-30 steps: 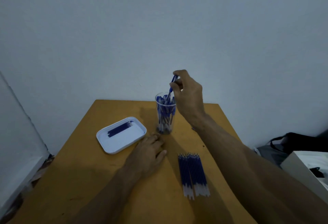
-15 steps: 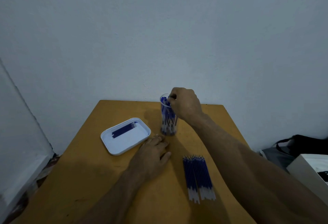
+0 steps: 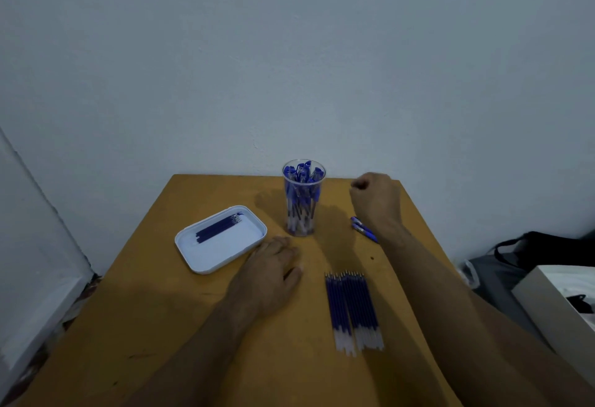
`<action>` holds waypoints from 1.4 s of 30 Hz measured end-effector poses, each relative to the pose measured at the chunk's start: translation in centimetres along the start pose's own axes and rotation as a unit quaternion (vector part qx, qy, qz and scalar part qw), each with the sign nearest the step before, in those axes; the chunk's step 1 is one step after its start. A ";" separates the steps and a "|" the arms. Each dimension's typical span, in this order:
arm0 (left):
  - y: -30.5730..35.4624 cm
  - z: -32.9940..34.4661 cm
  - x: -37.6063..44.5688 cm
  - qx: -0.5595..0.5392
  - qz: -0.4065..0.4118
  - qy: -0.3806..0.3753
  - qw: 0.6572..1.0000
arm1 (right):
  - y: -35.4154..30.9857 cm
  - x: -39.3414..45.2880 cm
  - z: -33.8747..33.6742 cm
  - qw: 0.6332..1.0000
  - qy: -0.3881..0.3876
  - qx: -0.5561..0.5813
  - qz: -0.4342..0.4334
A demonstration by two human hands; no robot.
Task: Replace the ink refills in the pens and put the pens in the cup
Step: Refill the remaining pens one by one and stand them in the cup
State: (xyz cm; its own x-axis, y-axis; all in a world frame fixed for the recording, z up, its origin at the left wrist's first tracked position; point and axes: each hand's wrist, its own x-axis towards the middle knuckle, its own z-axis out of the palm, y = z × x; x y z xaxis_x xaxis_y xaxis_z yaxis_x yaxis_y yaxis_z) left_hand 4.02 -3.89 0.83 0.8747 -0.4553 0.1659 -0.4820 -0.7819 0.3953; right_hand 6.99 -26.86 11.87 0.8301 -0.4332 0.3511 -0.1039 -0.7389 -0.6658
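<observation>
My left hand (image 3: 273,273) lies flat, fingers relaxed, on the bench (image 3: 161,326) at frame centre. My right hand (image 3: 375,197) hovers right of the cup (image 3: 302,200), fingers curled, nothing visibly held. Cup packed with pens, upright. Two loose pens (image 3: 363,229) under my right wrist. Refills (image 3: 352,310) lower centre; tray (image 3: 222,239) left, holding a few refills.
</observation>
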 end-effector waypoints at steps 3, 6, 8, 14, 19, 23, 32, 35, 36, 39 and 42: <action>0.2 -0.2 0.0 0.001 -0.002 0.001 1.000 | 4.7 -1.2 0.5 0.990 -0.065 -0.115 0.044; 0.4 -0.3 0.0 0.002 -0.003 -0.001 1.000 | 7.5 -2.8 1.3 0.973 -0.100 -0.206 0.000; 0.5 -0.3 0.0 0.003 -0.005 -0.005 1.000 | 8.2 -3.5 1.6 0.972 -0.091 -0.216 -0.025; 0.7 -0.6 0.0 0.008 -0.014 -0.019 1.000 | 8.8 -3.7 2.2 0.979 -0.050 -0.195 -0.038; 0.6 -0.6 0.1 0.010 -0.017 -0.023 1.000 | 8.7 -3.3 2.5 0.981 -0.058 -0.183 0.000; 0.6 -0.6 0.1 0.010 -0.018 -0.024 1.000 | 8.5 -2.8 2.4 0.985 -0.057 -0.161 0.029; 0.6 -0.5 0.0 0.008 -0.018 -0.022 1.000 | 8.1 -3.0 2.3 0.988 -0.055 -0.143 0.018; 0.6 -0.5 0.1 0.009 -0.020 -0.028 0.999 | 8.4 -3.2 2.1 0.986 -0.055 -0.160 -0.004; 0.6 -0.6 0.1 0.010 -0.021 -0.029 0.999 | 8.4 -3.2 2.0 0.984 -0.054 -0.167 -0.012; 0.6 -0.6 0.1 0.010 -0.019 -0.026 0.999 | 7.4 -3.2 1.4 0.982 -0.055 -0.181 -0.023; 0.7 -0.7 0.0 0.011 -0.012 -0.025 1.000 | 5.0 -3.4 0.2 0.982 -0.046 -0.181 -0.036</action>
State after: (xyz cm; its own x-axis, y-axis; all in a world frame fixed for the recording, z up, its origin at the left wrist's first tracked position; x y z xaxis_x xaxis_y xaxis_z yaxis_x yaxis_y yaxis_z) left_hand 3.74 -4.15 1.78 0.8830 -0.4561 0.1110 -0.4619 -0.8022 0.3782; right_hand 3.73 -28.98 7.19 0.8867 -0.3370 0.3165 -0.2176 -0.9082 -0.3574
